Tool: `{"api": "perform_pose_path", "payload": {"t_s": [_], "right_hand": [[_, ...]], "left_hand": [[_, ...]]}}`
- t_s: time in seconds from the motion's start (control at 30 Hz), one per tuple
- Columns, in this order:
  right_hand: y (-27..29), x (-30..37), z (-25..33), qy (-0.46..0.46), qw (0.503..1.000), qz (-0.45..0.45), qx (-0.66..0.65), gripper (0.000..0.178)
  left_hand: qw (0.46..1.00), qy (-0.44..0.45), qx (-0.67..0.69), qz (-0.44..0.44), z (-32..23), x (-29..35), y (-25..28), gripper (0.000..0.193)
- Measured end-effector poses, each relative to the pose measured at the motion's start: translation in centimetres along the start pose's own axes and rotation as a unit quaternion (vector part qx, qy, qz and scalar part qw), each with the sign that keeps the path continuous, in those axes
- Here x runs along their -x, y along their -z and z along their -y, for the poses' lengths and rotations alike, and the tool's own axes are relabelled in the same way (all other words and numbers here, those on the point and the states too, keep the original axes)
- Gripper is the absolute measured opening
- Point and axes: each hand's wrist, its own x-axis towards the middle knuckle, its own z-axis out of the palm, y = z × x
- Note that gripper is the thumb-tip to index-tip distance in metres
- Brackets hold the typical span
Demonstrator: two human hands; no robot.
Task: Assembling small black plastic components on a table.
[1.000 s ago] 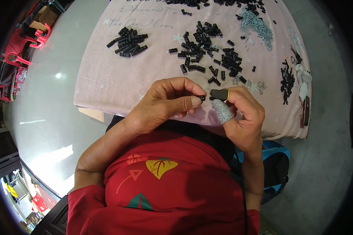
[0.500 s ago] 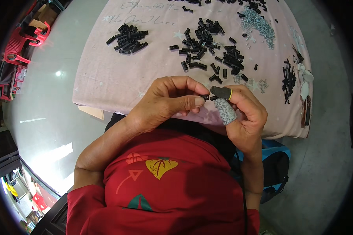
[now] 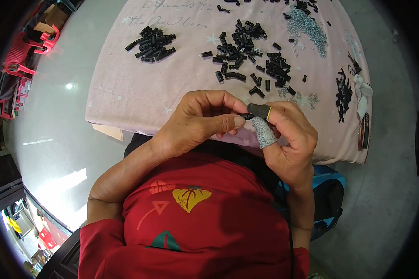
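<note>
Above the near edge of the table, my left hand [image 3: 198,118] pinches a small black plastic piece [image 3: 245,116] between thumb and forefinger. It looks like part of a cord lock. My right hand [image 3: 291,135] wears a dark finger cot [image 3: 259,110] on the forefinger and a speckled grey one [image 3: 264,132] on the thumb. Those two fingertips close on a second black piece, which meets the first end to end. Most of both pieces is hidden by the fingers.
A pile of black cylinders [image 3: 152,44] lies at the table's left, a larger scattered heap [image 3: 239,46] at the centre. Metal springs [image 3: 309,30] are heaped far right, near thin black parts [image 3: 343,97]. A pink cloth [image 3: 111,93] covers the table. Red chairs [image 3: 21,53] stand far left.
My right hand has moved slightly left, bringing its black piece against the one in my left hand. The small gap between them has closed. My left hand has hardly moved.
</note>
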Motion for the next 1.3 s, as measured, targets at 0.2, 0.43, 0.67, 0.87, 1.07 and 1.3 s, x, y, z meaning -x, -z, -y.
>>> {"api": "perform_pose_path", "payload": {"t_s": [0.2,0.43,0.67,0.87,1.07,1.3], "right_hand": [[-0.1,-0.1,-0.1,-0.005,1.000,0.002,0.002,0.033],[0.1,-0.7,-0.2,0.017,0.999,0.025,0.025,0.030],[-0.4,-0.8,0.1,0.020,0.999,0.016,0.034,0.030],[-0.5,-1.3,-0.8,0.013,1.000,0.016,-0.005,0.026],[0.0,-1.3,-1.7,0.001,0.996,0.021,-0.082,0.020],[-0.3,-0.9,-2.0,-0.038,0.992,0.022,-0.116,0.020]], "left_hand": [[1.000,0.006,-0.023,-0.016,-0.1,0.0,-0.2,0.019],[0.999,-0.002,-0.031,-0.029,-0.1,0.2,-0.3,0.019],[0.998,-0.015,-0.030,-0.047,0.3,0.2,-0.4,0.019],[0.999,-0.019,-0.001,-0.048,0.4,0.1,-0.1,0.019],[0.999,0.018,0.008,-0.029,-0.1,-0.2,0.3,0.022],[0.998,0.043,0.044,-0.017,-0.6,-0.4,0.5,0.022]]}}
